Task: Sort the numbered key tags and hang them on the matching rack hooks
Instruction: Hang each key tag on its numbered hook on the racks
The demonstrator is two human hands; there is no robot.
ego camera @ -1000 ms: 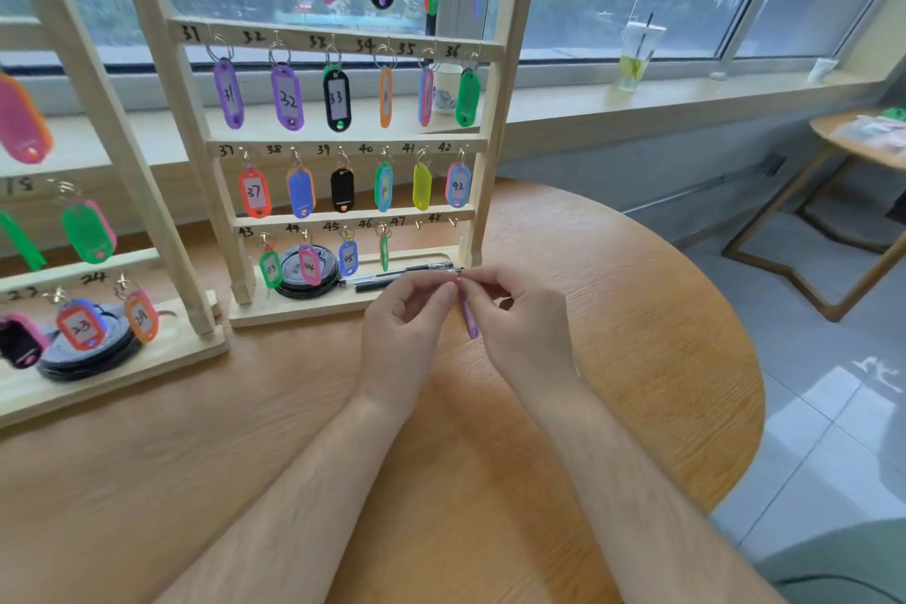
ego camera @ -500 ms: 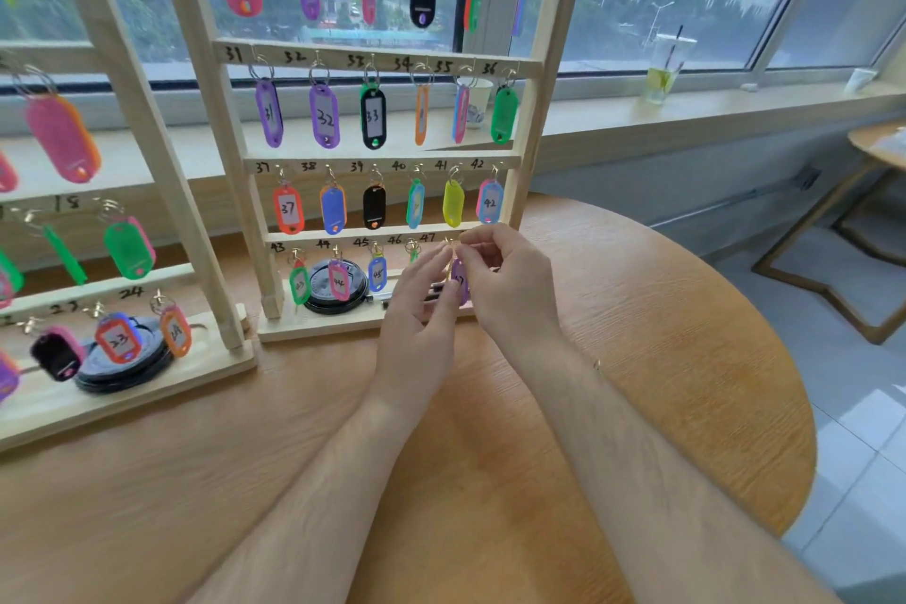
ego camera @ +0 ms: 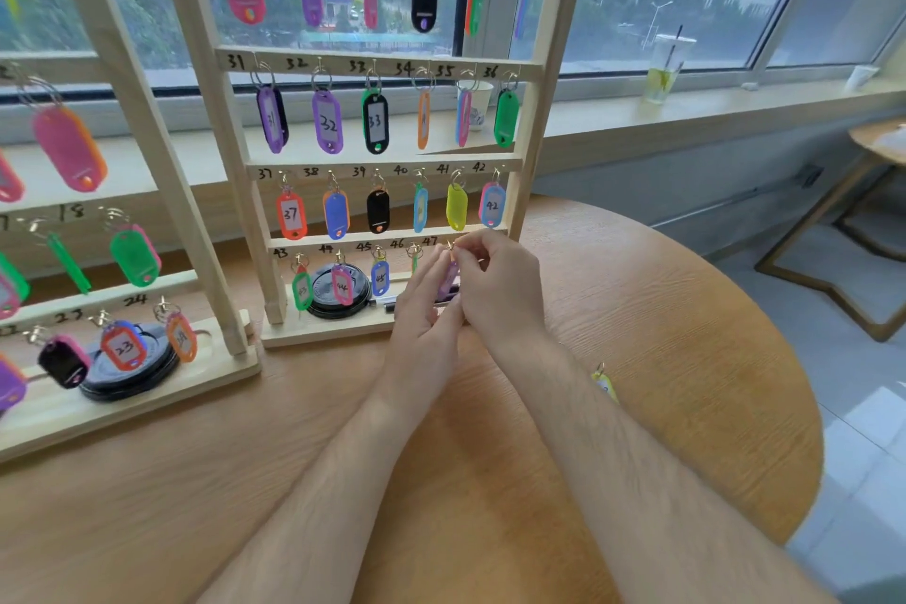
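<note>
Right hand [ego camera: 500,289] pinches purple key tag [ego camera: 448,282] ring below rack [ego camera: 539,113] mark 47; left hand [ego camera: 426,309] flat, fingers straight, steadying tag; best ease ring squarely over hook [ego camera: 450,244]

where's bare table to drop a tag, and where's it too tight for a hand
Free: the table right of the right rack, out to its curved edge, bar one yellow tag; and the strip in front of the left rack. Crowded: the right rack's base, with black lids, hanging tags, and the left hand and right hand at the purple tag.
</note>
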